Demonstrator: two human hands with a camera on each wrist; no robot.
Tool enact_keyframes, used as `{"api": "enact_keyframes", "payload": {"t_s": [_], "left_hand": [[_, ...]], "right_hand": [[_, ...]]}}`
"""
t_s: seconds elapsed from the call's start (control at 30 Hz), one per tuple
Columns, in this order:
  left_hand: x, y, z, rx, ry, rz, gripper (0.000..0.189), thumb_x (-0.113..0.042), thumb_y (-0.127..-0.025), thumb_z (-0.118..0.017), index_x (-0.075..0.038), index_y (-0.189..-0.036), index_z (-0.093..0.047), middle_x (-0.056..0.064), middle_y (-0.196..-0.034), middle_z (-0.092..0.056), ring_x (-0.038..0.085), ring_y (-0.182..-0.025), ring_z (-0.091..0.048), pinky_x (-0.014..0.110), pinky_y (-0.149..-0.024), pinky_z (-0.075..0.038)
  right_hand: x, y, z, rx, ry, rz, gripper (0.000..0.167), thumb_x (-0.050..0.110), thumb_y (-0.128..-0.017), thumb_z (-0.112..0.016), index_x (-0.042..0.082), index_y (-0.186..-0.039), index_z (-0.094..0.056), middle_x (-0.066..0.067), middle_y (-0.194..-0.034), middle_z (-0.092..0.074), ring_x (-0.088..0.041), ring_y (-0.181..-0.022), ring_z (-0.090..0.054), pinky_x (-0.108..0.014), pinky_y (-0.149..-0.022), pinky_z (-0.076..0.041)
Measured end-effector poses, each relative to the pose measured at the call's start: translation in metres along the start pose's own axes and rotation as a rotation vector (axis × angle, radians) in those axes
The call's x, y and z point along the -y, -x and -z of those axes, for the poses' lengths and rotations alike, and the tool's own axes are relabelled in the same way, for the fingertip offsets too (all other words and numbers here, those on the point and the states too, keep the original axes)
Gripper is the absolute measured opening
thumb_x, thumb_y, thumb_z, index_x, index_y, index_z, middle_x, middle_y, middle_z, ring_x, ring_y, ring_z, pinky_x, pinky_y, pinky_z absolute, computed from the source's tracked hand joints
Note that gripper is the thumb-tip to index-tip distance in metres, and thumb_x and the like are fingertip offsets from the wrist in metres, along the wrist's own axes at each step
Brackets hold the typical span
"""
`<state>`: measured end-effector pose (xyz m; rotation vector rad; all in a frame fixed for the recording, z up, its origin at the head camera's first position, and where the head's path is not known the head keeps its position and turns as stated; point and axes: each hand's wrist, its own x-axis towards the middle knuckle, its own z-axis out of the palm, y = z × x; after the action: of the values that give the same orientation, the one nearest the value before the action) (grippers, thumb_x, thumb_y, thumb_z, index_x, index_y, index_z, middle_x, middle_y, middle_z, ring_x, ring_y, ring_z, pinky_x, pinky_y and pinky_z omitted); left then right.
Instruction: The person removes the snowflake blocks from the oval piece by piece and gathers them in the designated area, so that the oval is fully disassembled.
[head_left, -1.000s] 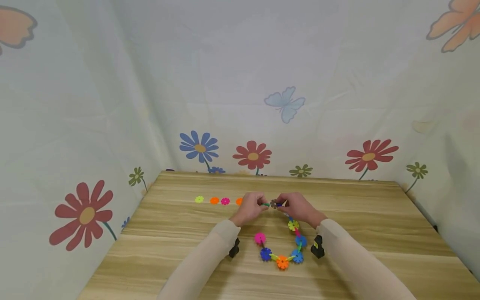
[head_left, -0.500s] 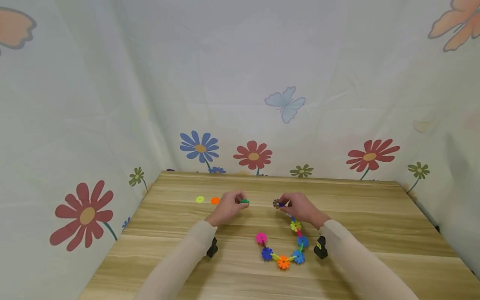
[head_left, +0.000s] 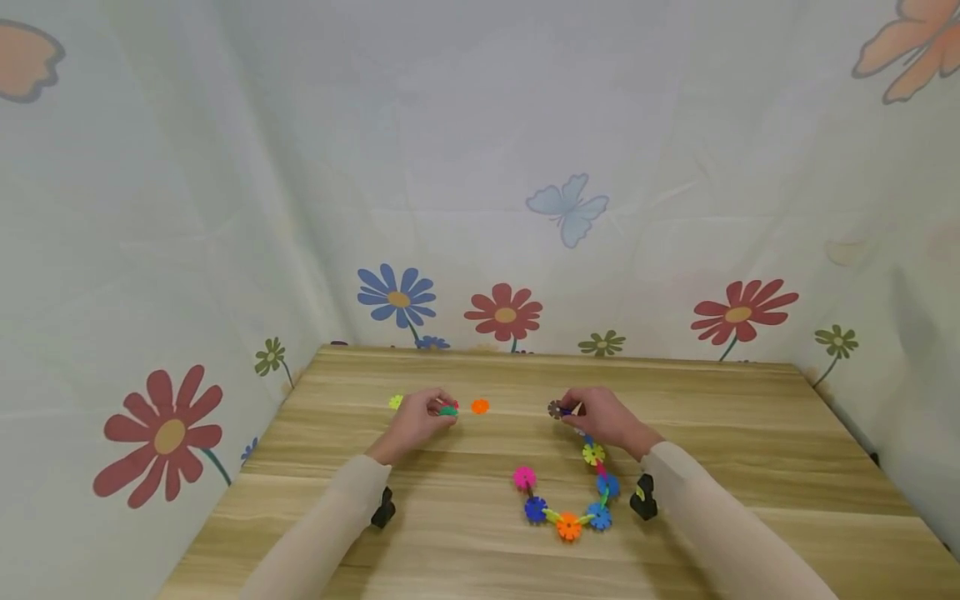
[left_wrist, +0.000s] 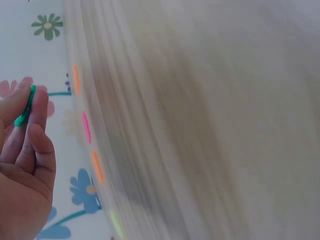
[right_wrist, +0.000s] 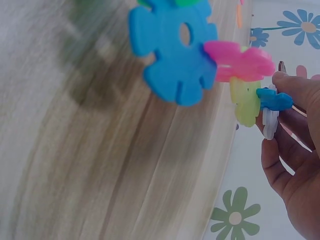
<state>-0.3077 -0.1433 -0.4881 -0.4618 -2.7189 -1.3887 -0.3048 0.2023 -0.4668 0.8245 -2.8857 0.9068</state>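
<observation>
My left hand (head_left: 414,423) pinches a green notched disc (left_wrist: 25,111) between thumb and fingers, over the row of loose discs at the back left. Farther right, my right hand (head_left: 606,418) grips the upper end of a chain of interlocked flower-shaped plastic discs (head_left: 568,527). A brown disc (head_left: 555,409) sticks out to the left of its fingertips. In the right wrist view, white (right_wrist: 270,123), small blue (right_wrist: 276,99) and yellow (right_wrist: 246,101) discs hang by the fingers, followed by a pink disc (right_wrist: 239,61) and a larger blue one (right_wrist: 172,57). The chain curves round to a pink disc (head_left: 524,477) at its free end.
Loose discs lie in a row on the wooden table (head_left: 315,492): an orange one (head_left: 480,406), a pink one (left_wrist: 86,127), another orange one (left_wrist: 97,167) and a yellow-green one (head_left: 396,402). My left hand partly covers this row in the head view. A flower-printed curtain (head_left: 652,250) stands behind the table.
The left hand has moved left with the green disc, away from the brown disc and the chain's end, uncovering the right-hand orange disc. The right hand and chain have barely moved.
</observation>
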Motion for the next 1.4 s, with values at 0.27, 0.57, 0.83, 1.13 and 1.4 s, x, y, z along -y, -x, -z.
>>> {"api": "enact_keyframes", "payload": {"t_s": [0.27, 0.57, 0.83, 1.13, 1.4], "left_hand": [[0.016, 0.011, 0.021, -0.01, -0.018, 0.097, 0.025, -0.011, -0.08, -0.076, -0.007, -0.103, -0.068, 0.001, -0.096, -0.064, 0.016, -0.087, -0.06, 0.033, -0.075, -0.051], [0.029, 0.018, 0.041, 0.002, -0.064, 0.149, 0.027, -0.014, -0.079, -0.077, -0.004, -0.103, -0.069, 0.002, -0.094, -0.066, 0.016, -0.083, -0.059, 0.031, -0.072, -0.051], [0.039, 0.021, 0.051, 0.082, -0.084, 0.18, 0.03, -0.012, -0.077, -0.078, -0.002, -0.104, -0.069, 0.002, -0.092, -0.065, 0.016, -0.082, -0.06, 0.029, -0.073, -0.052], [0.05, 0.026, 0.061, 0.125, -0.185, 0.125, 0.025, -0.009, -0.077, -0.078, -0.002, -0.1, -0.071, 0.003, -0.09, -0.067, 0.014, -0.078, -0.058, 0.03, -0.071, -0.05], [0.056, 0.026, 0.065, 0.085, -0.324, 0.087, 0.017, -0.012, -0.076, -0.079, -0.007, -0.091, -0.072, 0.001, -0.085, -0.065, 0.014, -0.077, -0.058, 0.033, -0.071, -0.05]], "right_hand": [[0.003, 0.002, 0.001, 0.004, -0.005, -0.005, 0.012, 0.012, -0.087, -0.069, 0.009, -0.098, -0.068, 0.002, -0.089, -0.066, -0.008, -0.073, -0.058, -0.025, -0.064, -0.048], [0.009, 0.003, 0.004, 0.012, -0.014, -0.009, 0.012, 0.012, -0.087, -0.069, 0.009, -0.098, -0.068, 0.002, -0.089, -0.065, -0.009, -0.073, -0.057, -0.025, -0.063, -0.048], [0.008, 0.0, 0.002, 0.019, -0.015, -0.025, 0.013, 0.013, -0.087, -0.069, 0.009, -0.1, -0.068, 0.003, -0.089, -0.065, -0.009, -0.073, -0.057, -0.026, -0.063, -0.048], [0.01, 0.0, 0.003, 0.02, -0.022, -0.029, 0.013, 0.012, -0.087, -0.069, 0.01, -0.1, -0.067, 0.003, -0.088, -0.065, -0.009, -0.073, -0.057, -0.026, -0.062, -0.048], [0.005, -0.003, -0.001, 0.011, 0.008, -0.01, 0.013, 0.014, -0.086, -0.07, 0.012, -0.099, -0.067, 0.004, -0.088, -0.065, -0.007, -0.072, -0.057, -0.025, -0.061, -0.048]]}}
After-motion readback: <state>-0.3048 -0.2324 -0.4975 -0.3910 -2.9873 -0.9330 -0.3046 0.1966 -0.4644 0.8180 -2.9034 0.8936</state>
